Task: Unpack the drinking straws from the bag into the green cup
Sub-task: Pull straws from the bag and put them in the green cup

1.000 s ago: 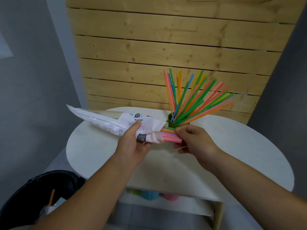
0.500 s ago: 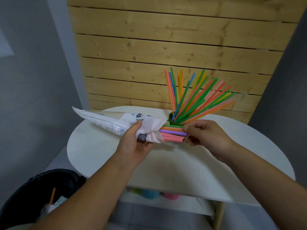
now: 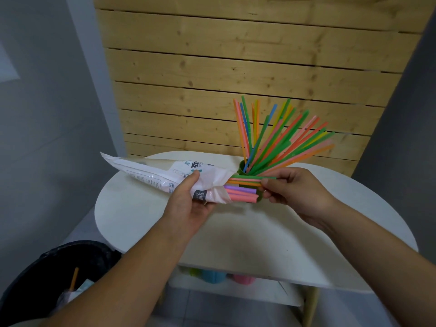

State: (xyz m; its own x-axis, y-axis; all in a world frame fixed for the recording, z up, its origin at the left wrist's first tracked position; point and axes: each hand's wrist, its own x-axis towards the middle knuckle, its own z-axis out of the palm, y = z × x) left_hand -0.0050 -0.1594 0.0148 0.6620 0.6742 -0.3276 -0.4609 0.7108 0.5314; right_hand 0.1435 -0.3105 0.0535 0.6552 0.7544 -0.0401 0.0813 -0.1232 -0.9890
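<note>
White bag (image 3: 160, 173) (dark print); straws (image 3: 280, 140) orange, green, pink, blue, yellow; green cup (image 3: 243, 167); white table (image 3: 259, 232).

Green cup (image 3: 241, 165) mostly behind straws (image 3: 243, 191), bag (image 3: 165, 175) print unreadable, bin (image 3: 47, 267) cut off

A white, rounded tabletop (image 3: 236, 232) fills the middle of the frame. Toward its upper edge, right of centre, a green cup (image 3: 241, 168) stands on it, holding fanned coloured straws (image 3: 278, 142). A shelf (image 3: 236, 291) beneath, at lower centre, carries green, blue and pink cups (image 3: 213, 276).
</note>
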